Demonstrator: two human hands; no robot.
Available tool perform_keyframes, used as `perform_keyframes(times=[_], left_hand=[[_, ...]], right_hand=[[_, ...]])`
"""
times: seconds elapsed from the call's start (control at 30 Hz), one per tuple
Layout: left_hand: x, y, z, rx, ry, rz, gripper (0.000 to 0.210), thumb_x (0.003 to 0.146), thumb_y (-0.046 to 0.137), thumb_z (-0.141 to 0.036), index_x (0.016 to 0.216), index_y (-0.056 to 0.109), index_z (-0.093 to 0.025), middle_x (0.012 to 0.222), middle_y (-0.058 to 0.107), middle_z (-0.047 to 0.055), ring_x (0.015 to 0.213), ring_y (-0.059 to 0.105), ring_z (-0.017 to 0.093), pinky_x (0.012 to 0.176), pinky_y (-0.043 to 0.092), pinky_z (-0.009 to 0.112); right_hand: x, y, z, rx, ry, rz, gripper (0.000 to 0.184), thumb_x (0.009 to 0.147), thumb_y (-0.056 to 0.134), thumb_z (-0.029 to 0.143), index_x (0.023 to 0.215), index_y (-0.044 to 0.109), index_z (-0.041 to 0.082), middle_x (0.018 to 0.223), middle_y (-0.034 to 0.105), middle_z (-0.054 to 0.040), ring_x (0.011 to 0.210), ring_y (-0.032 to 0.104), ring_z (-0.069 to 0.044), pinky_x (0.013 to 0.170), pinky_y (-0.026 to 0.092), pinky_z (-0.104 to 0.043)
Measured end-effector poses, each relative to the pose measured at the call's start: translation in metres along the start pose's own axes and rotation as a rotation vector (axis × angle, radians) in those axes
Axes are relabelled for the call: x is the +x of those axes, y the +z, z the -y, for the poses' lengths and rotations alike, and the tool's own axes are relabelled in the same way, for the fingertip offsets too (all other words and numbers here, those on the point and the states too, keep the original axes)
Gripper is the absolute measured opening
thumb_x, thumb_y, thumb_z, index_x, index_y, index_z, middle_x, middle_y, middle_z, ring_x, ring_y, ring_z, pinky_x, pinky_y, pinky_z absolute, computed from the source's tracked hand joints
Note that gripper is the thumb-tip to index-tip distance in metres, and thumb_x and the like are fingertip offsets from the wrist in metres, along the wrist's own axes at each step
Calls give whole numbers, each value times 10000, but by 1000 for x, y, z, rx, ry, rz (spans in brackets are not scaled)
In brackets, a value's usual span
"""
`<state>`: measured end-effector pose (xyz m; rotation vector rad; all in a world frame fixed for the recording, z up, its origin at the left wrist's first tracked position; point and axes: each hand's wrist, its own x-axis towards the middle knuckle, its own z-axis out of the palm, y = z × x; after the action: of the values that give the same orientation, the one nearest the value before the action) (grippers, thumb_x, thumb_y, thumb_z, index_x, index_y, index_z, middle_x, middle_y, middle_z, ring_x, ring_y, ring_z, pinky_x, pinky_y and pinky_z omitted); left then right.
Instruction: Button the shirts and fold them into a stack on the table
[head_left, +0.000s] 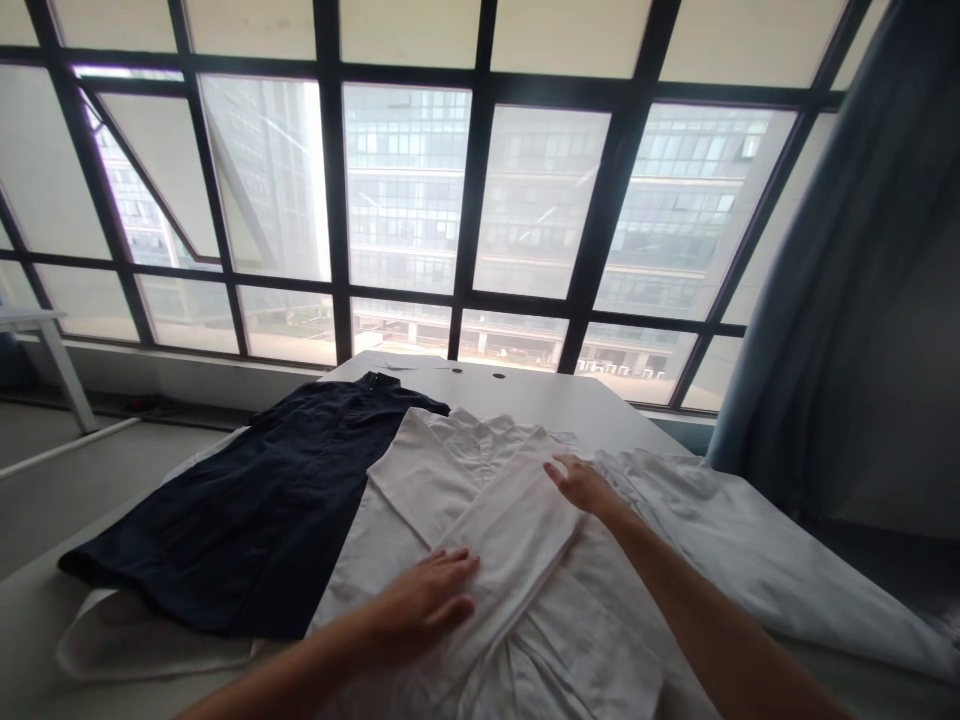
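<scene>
A white shirt (pixel 420 500) lies spread on the table in front of me, its collar toward the window. One of its sleeves (pixel 517 510) is folded diagonally across the body. Flat on the lower part of that sleeve rests my left hand (pixel 427 595), fingers stretched out. Near the shoulder end of the sleeve, my right hand (pixel 581 483) touches the cloth with its fingers extended. Neither hand grips anything. The shirt's lower edge runs out of view at the bottom, partly behind my left forearm.
To the left lies a dark navy shirt (pixel 262 500) over white cloth (pixel 142 630). More white fabric (pixel 735 530) spreads at the right. The white table (pixel 555 400) reaches toward a large window (pixel 405 190). A grey-blue curtain (pixel 825 300) hangs at right, and another table (pixel 60 360) stands far left.
</scene>
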<state>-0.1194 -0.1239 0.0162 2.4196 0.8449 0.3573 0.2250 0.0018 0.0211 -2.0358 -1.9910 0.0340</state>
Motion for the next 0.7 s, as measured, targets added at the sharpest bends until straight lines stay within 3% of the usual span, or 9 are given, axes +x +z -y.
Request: perform_keyframes(times=[0.1,0.17,0.2,0.27,0.4,0.57,0.7], left_hand=[[-5,-22,16,74,-212,-251,530,931,457,-504,1317,594,-167,1344,598,151,1269,532,288,1091,383,388],[-15,-42,34,249,-403,-401,451,870,557,-433,1206,652,-148,1282,614,186,1243,534,331,1058,391,403],[-21,-51,44,333,-534,-422,441,836,592,-421,1161,663,-132,1254,616,207,1220,542,358,1031,403,419],[-32,-67,63,379,-726,-375,432,802,623,-444,1052,679,-97,1157,642,236,1126,598,379,959,440,420],[-45,-76,75,192,-780,-349,318,675,737,-438,780,645,-152,902,707,163,969,654,361,803,487,362],[-59,-66,44,98,-808,-362,316,570,806,-367,625,562,-176,677,641,88,789,649,326,592,452,306],[-84,-59,17,-49,-902,-179,301,650,760,-402,659,574,-167,565,570,10,540,555,187,460,382,241]], right_hand=[[-41,-11,-20,15,-19,104,530,859,566,460,1260,635,121,1339,603,-175,1241,562,-285,1060,408,-386],[-68,-18,-37,27,-5,118,520,823,609,452,1228,657,130,1304,627,-175,1222,575,-300,1044,426,-403],[-80,-21,-44,38,17,119,520,819,613,456,1222,660,131,1289,636,-179,1218,578,-308,1038,432,-411],[-100,-29,-57,63,86,135,540,813,623,472,1225,658,125,1272,643,-194,1198,592,-325,1022,446,-422],[-127,-46,-68,165,275,197,624,820,626,481,1300,586,84,1236,651,-211,1117,637,-319,936,502,-389],[-154,-56,-60,414,361,242,684,796,671,409,1361,495,65,1180,664,-197,989,676,-270,731,552,-305],[-171,-65,-51,539,352,300,663,691,756,371,1285,560,151,1133,683,-162,891,686,-260,577,532,-267]])
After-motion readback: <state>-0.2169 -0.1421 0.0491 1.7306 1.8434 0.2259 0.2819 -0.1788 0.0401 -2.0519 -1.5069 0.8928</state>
